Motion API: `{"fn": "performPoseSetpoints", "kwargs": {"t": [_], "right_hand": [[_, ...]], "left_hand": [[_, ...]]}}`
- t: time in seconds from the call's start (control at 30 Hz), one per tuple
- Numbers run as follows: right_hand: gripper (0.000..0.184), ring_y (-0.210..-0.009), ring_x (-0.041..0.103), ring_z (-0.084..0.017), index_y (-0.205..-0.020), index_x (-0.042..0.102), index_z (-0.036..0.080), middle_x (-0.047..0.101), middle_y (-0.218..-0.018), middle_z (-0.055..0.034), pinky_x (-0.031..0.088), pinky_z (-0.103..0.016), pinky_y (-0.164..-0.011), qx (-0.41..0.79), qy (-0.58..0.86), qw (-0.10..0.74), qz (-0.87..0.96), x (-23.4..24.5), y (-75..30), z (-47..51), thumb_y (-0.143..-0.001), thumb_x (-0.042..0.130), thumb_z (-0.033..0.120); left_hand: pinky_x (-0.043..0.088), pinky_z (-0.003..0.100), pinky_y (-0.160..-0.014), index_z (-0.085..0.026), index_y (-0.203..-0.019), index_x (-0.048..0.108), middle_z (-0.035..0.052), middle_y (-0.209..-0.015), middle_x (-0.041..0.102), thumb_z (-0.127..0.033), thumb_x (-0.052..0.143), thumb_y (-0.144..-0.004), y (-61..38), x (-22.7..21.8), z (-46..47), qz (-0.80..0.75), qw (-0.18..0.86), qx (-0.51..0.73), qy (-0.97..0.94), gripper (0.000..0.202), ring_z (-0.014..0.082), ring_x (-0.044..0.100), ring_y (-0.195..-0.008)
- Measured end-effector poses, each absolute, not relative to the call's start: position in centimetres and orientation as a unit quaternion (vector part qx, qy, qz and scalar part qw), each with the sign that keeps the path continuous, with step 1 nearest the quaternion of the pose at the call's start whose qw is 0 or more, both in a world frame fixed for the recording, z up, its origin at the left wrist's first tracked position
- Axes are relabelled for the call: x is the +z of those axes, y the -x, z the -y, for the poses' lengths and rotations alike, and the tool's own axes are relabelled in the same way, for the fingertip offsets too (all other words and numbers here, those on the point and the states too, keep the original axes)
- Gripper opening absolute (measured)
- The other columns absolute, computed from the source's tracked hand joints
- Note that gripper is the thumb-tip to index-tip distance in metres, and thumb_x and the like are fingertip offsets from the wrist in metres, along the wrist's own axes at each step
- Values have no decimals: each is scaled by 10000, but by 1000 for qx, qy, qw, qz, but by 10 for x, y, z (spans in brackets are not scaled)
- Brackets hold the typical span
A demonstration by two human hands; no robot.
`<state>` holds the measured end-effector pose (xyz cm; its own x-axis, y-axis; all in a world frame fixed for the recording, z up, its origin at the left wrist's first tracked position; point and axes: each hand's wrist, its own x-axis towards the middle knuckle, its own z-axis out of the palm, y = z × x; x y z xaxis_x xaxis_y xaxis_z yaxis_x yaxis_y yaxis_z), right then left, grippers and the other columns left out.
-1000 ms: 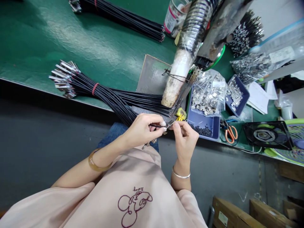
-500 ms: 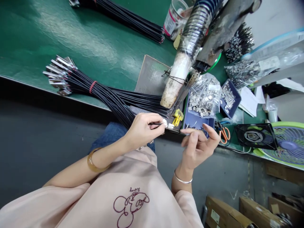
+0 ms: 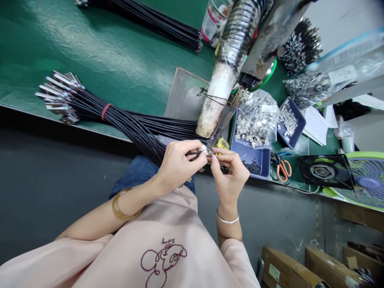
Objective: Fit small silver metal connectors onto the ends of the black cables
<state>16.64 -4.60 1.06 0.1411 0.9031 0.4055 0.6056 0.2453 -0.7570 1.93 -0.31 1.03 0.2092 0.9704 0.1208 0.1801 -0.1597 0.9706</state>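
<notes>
My left hand (image 3: 179, 163) is closed in a pinch on the end of a thin black cable (image 3: 195, 152) just in front of the bench edge. My right hand (image 3: 228, 170) is also pinched, its fingertips meeting the cable's tip, where a small metal connector shell (image 3: 210, 152) sits between both hands. A bundle of black cables (image 3: 126, 120) with metal plug ends, tied with a red band, lies across the green bench (image 3: 90, 44) to the left. A blue tray (image 3: 255, 154) with small metal parts stands right of my hands.
A wrapped tool on a flexible duct (image 3: 228, 72) leans down over a grey plate (image 3: 186, 94). A bag of metal shells (image 3: 258, 120), a second blue tray (image 3: 289, 120), orange scissors (image 3: 280, 170), a small fan (image 3: 325, 172) and a second cable bundle (image 3: 156, 24) lie around. Cardboard boxes (image 3: 300, 268) sit below.
My right hand let go, opened and reached toward the blue tray, then came back and pinched at the cable tip again. My left hand kept hold of the cable.
</notes>
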Motion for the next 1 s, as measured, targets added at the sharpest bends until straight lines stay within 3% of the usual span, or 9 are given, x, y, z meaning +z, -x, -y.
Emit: {"fn": "performPoseSetpoints", "kwargs": {"t": [0.3, 0.53, 0.7, 0.83, 0.93, 1.0], "right_hand": [[73, -834, 736, -138, -843, 671, 228, 756, -909, -10, 649, -246, -677, 163, 593, 464, 638, 21, -165, 42, -873, 675, 161], [92, -863, 751, -134, -861, 641, 226, 767, -960, -7, 650, -233, -696, 158, 579, 438, 670, 20, -168, 49, -886, 647, 138], [62, -523, 660, -110, -941, 675, 245, 731, -768, 24, 577, -248, -499, 63, 572, 465, 672, 30, -177, 67, -894, 670, 204], [172, -419, 551, -112, -1057, 654, 275, 604, -618, 68, 486, -277, -423, -38, 576, 529, 622, 48, -185, 85, -888, 668, 246], [254, -515, 631, -125, -1158, 610, 257, 673, -701, 44, 515, -274, -524, 39, 668, 412, 619, 58, -200, 84, -908, 639, 232], [124, -586, 678, -141, -1038, 627, 236, 712, -734, 17, 535, -281, -617, 70, 710, 280, 642, 57, -217, 72, -928, 620, 292]], "left_hand": [[287, 148, -489, -126, -650, 606, -77, -534, 401, -98, 575, -771, -19, 15, 3, -457, 460, 434, -626, 128, 40, 326, -521], [298, 139, -484, -130, -662, 600, -68, -555, 401, -128, 570, -758, -18, 13, 7, -477, 498, 390, -611, 100, 50, 352, -545], [293, 166, -497, -131, -648, 593, -72, -556, 377, -88, 568, -791, -10, 8, 10, -408, 437, 385, -704, 151, 48, 323, -531], [366, 198, -546, -129, -731, 672, -50, -590, 510, -74, 614, -809, 5, 2, 17, -341, 412, 371, -759, 112, 63, 437, -542], [458, 215, -609, -115, -830, 711, 12, -713, 652, -125, 654, -855, 17, -1, 17, -327, 438, 398, -737, 63, 102, 588, -639], [499, 234, -671, -116, -839, 707, 43, -791, 696, -142, 645, -890, 21, -3, 12, -331, 414, 438, -727, 84, 125, 633, -716]]}}
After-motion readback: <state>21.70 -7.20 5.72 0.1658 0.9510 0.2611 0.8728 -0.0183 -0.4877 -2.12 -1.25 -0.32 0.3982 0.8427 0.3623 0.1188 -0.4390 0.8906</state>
